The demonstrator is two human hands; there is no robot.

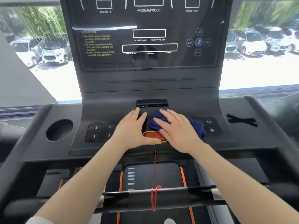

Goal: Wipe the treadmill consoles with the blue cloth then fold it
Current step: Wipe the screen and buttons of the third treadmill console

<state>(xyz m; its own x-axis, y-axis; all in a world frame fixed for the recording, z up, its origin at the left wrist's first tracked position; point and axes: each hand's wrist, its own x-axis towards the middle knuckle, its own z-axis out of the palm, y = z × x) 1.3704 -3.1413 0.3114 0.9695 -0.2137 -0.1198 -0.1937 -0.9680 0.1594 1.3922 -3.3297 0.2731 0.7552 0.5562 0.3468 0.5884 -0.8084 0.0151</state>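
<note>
The black treadmill console fills the view, its dark display panel upright and a sloped button deck below. A crumpled blue cloth lies on the deck's middle right. My right hand presses flat on the cloth, fingers spread, pointing up and left. My left hand rests flat on the deck beside it, fingers near the small black port block, thumb along the red safety key. The cloth partly covers the right keypad.
A round cup holder sits in the left tray. The left keypad shows numbers and arrows. A red cord hangs from the safety key and loops round the front handlebar. Black tape forms an X on the right tray. Windows with parked cars lie behind.
</note>
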